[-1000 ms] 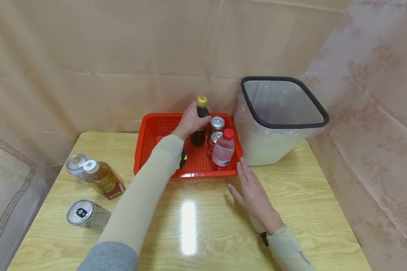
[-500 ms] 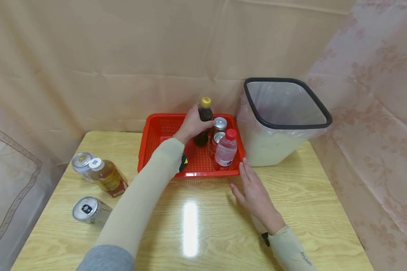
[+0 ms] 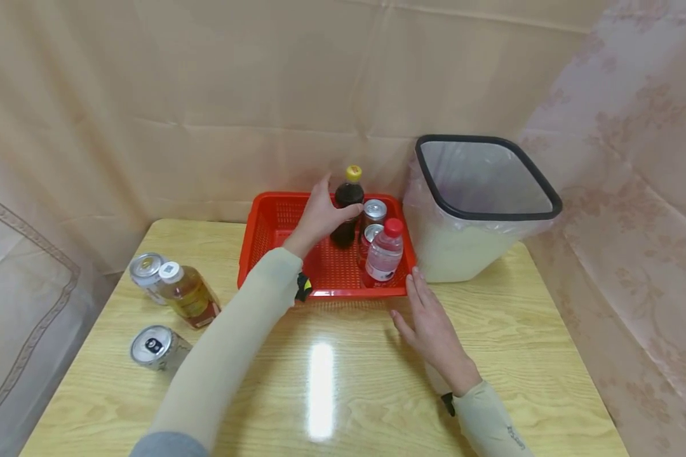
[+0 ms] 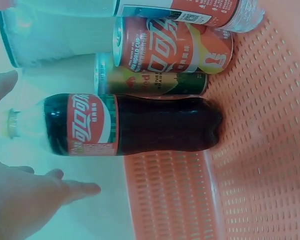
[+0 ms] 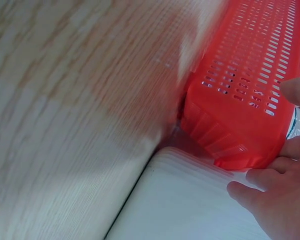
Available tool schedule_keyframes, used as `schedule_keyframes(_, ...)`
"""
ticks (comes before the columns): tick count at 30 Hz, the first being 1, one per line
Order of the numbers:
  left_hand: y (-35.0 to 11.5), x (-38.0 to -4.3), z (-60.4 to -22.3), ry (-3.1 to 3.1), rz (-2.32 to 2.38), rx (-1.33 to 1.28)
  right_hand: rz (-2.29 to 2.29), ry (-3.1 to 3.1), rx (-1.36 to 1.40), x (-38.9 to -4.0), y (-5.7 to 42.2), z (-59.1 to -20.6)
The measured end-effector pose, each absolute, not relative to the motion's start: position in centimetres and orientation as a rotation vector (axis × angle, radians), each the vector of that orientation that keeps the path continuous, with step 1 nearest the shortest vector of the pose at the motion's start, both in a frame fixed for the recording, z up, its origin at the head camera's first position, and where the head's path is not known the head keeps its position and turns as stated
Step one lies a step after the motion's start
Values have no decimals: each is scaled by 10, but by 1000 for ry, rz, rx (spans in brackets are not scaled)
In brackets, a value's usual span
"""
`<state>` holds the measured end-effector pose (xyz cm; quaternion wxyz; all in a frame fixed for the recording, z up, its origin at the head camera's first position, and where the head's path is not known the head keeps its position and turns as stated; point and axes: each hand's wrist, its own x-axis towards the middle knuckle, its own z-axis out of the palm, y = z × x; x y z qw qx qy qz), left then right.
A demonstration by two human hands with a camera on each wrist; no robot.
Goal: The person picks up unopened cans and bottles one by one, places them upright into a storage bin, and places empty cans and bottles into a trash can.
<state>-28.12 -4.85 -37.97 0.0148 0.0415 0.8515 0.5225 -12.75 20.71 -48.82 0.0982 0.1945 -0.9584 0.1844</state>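
A cola bottle (image 4: 165, 125) with a yellow cap stands upright in the red basket (image 3: 326, 293). My left hand (image 3: 322, 214) is spread beside it, thumb and fingers apart; in the left wrist view a gap shows between fingers and bottle. To the bottle's right stand an orange-red cola can (image 4: 175, 45), a gold-green can (image 4: 150, 80) and a water bottle (image 3: 384, 255) with a red cap. My right hand (image 3: 434, 330) rests its straight fingertips at the basket's front right corner, also seen in the right wrist view.
A bin (image 3: 446, 247) with a black rim and plastic liner stands right of the basket. At the table's left are a white-capped amber drink bottle (image 3: 190, 298), a silver can (image 3: 147, 271) behind it and another can (image 3: 161, 349) nearer. A curtain (image 3: 251, 95) hangs behind.
My left hand's fingers have opened off the cola bottle and drawn slightly left, leaving it standing in the basket. The right hand stays at the basket corner. The head view has shifted slightly.
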Motion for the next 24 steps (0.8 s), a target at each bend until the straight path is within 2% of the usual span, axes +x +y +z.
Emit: schedule_keyframes(24,-73,-204,-377,2736,1793,244,559,-2864,541,-135,213,-489)
